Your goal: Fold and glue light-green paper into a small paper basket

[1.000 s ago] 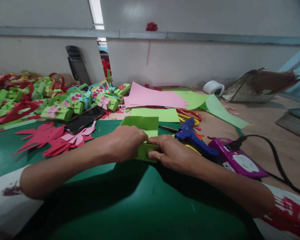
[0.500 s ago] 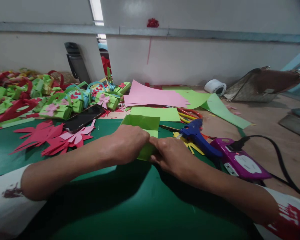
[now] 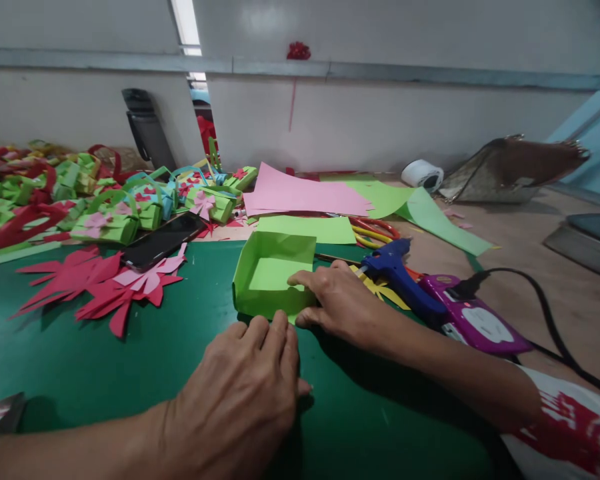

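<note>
The green desk (image 3: pixel 145 373) fills the lower frame. At lower centre, the left hand (image 3: pixel 247 383) lies with its fingers side by side just before the green paper box (image 3: pixel 265 303); whether they grip is hidden. Right of centre, the right hand (image 3: pixel 345 303) pinches the box's near right corner between finger and thumb. The box sits open-topped mid-frame, a blue glue gun (image 3: pixel 403 277) to its right.

Left hand (image 3: pixel 245 380) now in front of the green paper box (image 3: pixel 273 270) (its inside newly visible)
</note>
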Motion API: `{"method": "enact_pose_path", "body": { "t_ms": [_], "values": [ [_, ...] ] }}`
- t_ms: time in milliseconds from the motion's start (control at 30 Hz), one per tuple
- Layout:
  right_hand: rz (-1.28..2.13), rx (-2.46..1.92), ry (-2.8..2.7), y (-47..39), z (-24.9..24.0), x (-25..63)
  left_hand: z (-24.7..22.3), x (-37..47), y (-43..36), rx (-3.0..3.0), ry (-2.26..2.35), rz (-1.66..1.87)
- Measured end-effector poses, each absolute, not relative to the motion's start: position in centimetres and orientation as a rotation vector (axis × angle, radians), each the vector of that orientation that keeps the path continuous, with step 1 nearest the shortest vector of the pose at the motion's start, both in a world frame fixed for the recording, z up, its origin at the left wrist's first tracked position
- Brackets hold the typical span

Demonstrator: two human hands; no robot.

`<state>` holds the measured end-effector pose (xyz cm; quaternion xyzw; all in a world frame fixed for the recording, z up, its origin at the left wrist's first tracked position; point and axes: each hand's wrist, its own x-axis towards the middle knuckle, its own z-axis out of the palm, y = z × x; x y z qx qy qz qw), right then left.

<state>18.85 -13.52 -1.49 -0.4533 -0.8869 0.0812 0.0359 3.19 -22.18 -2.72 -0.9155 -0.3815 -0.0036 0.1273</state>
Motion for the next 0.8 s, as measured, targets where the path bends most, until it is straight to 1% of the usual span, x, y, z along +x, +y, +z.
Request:
{"method": "enact_pose_path", "body": {
  "t_ms": [100, 200, 300, 367, 467, 567, 700, 800],
  "values": [
    [0.275, -1.377, -2.729, -13.3, -1.6, 19.0, -4.1, 3.1, -21.3, -2.754, -1.184, 0.01],
    [0.274, -1.372, -2.713, -12.9, -2.1, 19.6, -4.5, 2.8, -20.7, -2.826, -1.23, -0.03],
    [0.001, -1.24, -2.671, -13.0, -2.4, 20.6, -4.3, 2.6, -20.4, -2.908, -1.31, -0.043],
    [-0.176, -1.012, -2.661, -13.4, -2.2, 21.2, -4.1, 2.4, -20.2, -2.942, -1.367, -0.066],
    [-0.182, -0.679, -2.753, -14.2, -1.9, 21.7, -4.0, 2.2, -20.0, -2.961, -1.427, -0.124],
    [-0.231, -0.488, -2.931, -14.9, -2.1, 21.7, -4.1, 2.0, -19.8, -2.978, -1.472, -0.162],
    [-0.477, -0.398, -3.016, -15.6, -3.0, 21.7, -4.4, 1.8, -19.7, -2.992, -1.501, -0.185],
    [-0.516, -0.388, -3.003, -15.7, -3.0, 21.7, -4.5, 1.8, -19.7, -2.983, -1.489, -0.215]
  ]
}}
